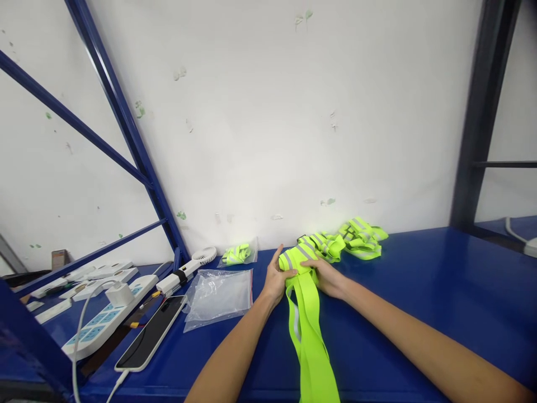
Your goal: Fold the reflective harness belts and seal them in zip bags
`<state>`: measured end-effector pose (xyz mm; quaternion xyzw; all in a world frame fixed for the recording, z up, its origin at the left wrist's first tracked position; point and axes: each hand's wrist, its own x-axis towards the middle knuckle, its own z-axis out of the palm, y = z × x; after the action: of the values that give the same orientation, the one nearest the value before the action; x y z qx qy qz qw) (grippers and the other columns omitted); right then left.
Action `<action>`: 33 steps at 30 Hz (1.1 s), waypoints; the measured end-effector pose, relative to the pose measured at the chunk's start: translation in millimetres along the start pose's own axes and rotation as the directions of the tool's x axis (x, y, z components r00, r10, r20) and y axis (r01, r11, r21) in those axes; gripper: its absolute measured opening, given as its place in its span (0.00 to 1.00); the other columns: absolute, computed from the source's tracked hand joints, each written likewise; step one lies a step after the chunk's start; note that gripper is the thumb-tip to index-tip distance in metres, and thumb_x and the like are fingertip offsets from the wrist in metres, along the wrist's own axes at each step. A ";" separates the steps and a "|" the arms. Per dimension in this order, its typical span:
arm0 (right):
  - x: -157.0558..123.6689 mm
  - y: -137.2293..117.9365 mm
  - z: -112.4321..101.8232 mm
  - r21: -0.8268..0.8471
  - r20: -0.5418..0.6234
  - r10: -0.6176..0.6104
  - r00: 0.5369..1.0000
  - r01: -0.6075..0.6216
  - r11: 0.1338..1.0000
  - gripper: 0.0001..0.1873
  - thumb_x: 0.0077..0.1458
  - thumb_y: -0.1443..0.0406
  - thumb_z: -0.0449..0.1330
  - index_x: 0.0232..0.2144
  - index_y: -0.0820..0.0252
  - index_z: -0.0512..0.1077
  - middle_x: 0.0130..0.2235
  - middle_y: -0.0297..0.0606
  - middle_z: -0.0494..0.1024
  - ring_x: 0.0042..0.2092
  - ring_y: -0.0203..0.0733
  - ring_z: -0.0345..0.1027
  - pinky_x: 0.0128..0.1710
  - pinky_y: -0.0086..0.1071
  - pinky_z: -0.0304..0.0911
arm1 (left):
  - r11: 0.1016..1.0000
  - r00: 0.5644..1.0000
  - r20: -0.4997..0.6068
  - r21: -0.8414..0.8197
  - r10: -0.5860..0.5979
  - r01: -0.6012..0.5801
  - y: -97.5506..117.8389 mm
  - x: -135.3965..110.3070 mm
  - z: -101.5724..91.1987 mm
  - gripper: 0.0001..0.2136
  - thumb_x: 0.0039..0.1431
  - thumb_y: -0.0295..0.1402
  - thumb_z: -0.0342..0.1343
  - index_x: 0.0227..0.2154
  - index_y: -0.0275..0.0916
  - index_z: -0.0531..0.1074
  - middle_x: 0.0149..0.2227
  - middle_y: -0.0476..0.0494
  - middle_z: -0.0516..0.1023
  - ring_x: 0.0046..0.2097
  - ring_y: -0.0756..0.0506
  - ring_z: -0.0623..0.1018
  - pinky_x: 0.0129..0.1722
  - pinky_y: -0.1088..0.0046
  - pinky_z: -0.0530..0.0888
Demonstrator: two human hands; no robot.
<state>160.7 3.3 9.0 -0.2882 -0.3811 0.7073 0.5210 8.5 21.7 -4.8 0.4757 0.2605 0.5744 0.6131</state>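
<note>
Both of my hands grip a neon yellow-green reflective strap (309, 313) with silver stripes, bunched into a folded bundle at its upper end. My left hand (277, 280) holds the bundle from the left, thumb across its front. From the other side my right hand (328, 275) presses its fingers on the folded part. Long loose ends hang down toward me past the shelf's front edge. Just behind lie more neon reflective straps (361, 238) in a crumpled heap; whether they join the held piece I cannot tell.
Clear plastic zip bags (220, 296) lie left of my hands, with a bagged neon strap (237, 254) behind them. Further left are a white handheld fan (188, 271), a phone (151, 334) on a cable and a power strip (109, 319). Blue rack posts (138, 151) rise beside the blue shelf (419, 291).
</note>
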 end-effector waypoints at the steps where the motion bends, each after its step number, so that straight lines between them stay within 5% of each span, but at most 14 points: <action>1: 0.9 0.5 -1.5 0.000 -0.003 -0.001 1.000 0.001 1.000 0.20 0.45 0.71 0.61 0.43 0.55 0.68 0.37 0.36 0.81 0.35 0.45 0.76 0.37 0.38 0.70 | 1.000 1.000 -0.005 0.012 0.009 -0.009 -0.9 1.4 -0.8 0.44 0.32 0.20 0.67 0.58 0.41 0.62 0.44 0.42 0.78 0.43 0.41 0.78 0.44 0.66 0.73; 5: 1.5 -2.3 -1.4 0.000 -0.040 0.002 0.999 -0.002 1.000 0.23 0.44 0.71 0.61 0.44 0.51 0.66 0.36 0.32 0.80 0.32 0.43 0.75 0.33 0.37 0.70 | 0.997 0.998 -0.024 0.051 0.063 -0.062 -1.8 4.5 -0.2 0.31 0.30 0.19 0.64 0.45 0.38 0.72 0.39 0.45 0.78 0.40 0.43 0.77 0.39 0.71 0.73; 9: -1.7 -10.1 4.7 0.056 -0.010 0.048 0.999 -0.047 0.997 0.12 0.51 0.62 0.58 0.39 0.57 0.69 0.36 0.39 0.80 0.35 0.46 0.75 0.36 0.38 0.70 | 0.986 0.993 -0.031 0.120 0.117 -0.113 2.2 3.5 5.1 0.27 0.32 0.18 0.59 0.42 0.38 0.74 0.38 0.45 0.79 0.38 0.44 0.76 0.36 0.72 0.72; 16: -3.0 -10.3 8.9 0.131 0.038 0.002 0.999 -0.007 0.991 0.19 0.55 0.50 0.56 0.40 0.58 0.69 0.39 0.42 0.79 0.41 0.49 0.75 0.40 0.40 0.70 | 0.957 0.979 -0.098 0.247 0.178 -0.149 12.6 0.5 13.2 0.23 0.32 0.18 0.52 0.36 0.36 0.78 0.40 0.42 0.80 0.42 0.41 0.77 0.41 0.68 0.72; 21: -5.8 -11.0 8.5 0.138 0.045 0.117 0.992 -0.122 0.983 0.15 0.53 0.57 0.59 0.40 0.60 0.70 0.38 0.42 0.79 0.39 0.49 0.75 0.40 0.42 0.71 | 0.953 0.965 -0.130 0.233 0.227 -0.193 13.0 2.1 9.1 0.13 0.33 0.19 0.52 0.24 0.37 0.76 0.42 0.39 0.81 0.56 0.37 0.71 0.56 0.60 0.64; 24: -4.9 -12.5 9.0 0.158 0.020 0.081 0.997 -0.083 0.984 0.09 0.50 0.68 0.58 0.36 0.59 0.70 0.36 0.40 0.79 0.40 0.45 0.75 0.42 0.38 0.71 | 0.946 0.962 -0.131 0.255 0.240 -0.201 13.1 3.8 6.0 0.09 0.37 0.21 0.53 0.21 0.37 0.75 0.49 0.37 0.77 0.57 0.36 0.70 0.57 0.57 0.63; 26: -1.7 -12.5 8.0 0.172 -0.010 0.029 1.000 -0.027 0.985 0.13 0.45 0.74 0.55 0.35 0.58 0.71 0.36 0.37 0.79 0.40 0.43 0.74 0.43 0.35 0.70 | 0.939 0.959 -0.137 0.277 0.247 -0.202 13.1 4.5 5.1 0.08 0.39 0.21 0.53 0.19 0.37 0.76 0.56 0.38 0.71 0.58 0.35 0.69 0.57 0.57 0.63; 28: 3.3 -11.8 5.2 0.177 -0.034 -0.019 0.999 0.025 0.984 0.17 0.42 0.77 0.54 0.35 0.57 0.71 0.35 0.35 0.79 0.39 0.41 0.74 0.42 0.33 0.71 | 0.943 0.960 -0.142 0.268 0.242 -0.198 12.1 5.0 5.3 0.10 0.40 0.21 0.54 0.24 0.38 0.78 0.60 0.40 0.66 0.61 0.36 0.66 0.59 0.61 0.62; 30: 8.5 -11.0 0.8 0.167 -0.060 -0.074 0.995 0.083 0.982 0.20 0.39 0.77 0.54 0.37 0.57 0.72 0.33 0.32 0.79 0.34 0.39 0.73 0.36 0.30 0.70 | 0.968 0.966 -0.158 0.180 0.207 -0.178 9.9 5.3 5.8 0.20 0.40 0.21 0.57 0.39 0.41 0.78 0.62 0.41 0.64 0.62 0.37 0.65 0.58 0.65 0.63; 33: 13.5 -10.8 -5.7 0.124 -0.091 -0.158 0.983 0.169 0.978 0.27 0.35 0.77 0.55 0.41 0.57 0.72 0.28 0.29 0.77 0.26 0.34 0.68 0.27 0.26 0.66 | 0.997 0.985 -0.161 -0.040 0.063 -0.070 5.4 5.6 5.4 0.41 0.41 0.23 0.60 0.61 0.51 0.57 0.60 0.43 0.66 0.56 0.41 0.71 0.51 0.69 0.69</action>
<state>167.0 19.4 14.8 -0.2493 -0.3347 0.6733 0.6104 11.9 24.9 3.5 0.4225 0.2796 0.6366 0.5815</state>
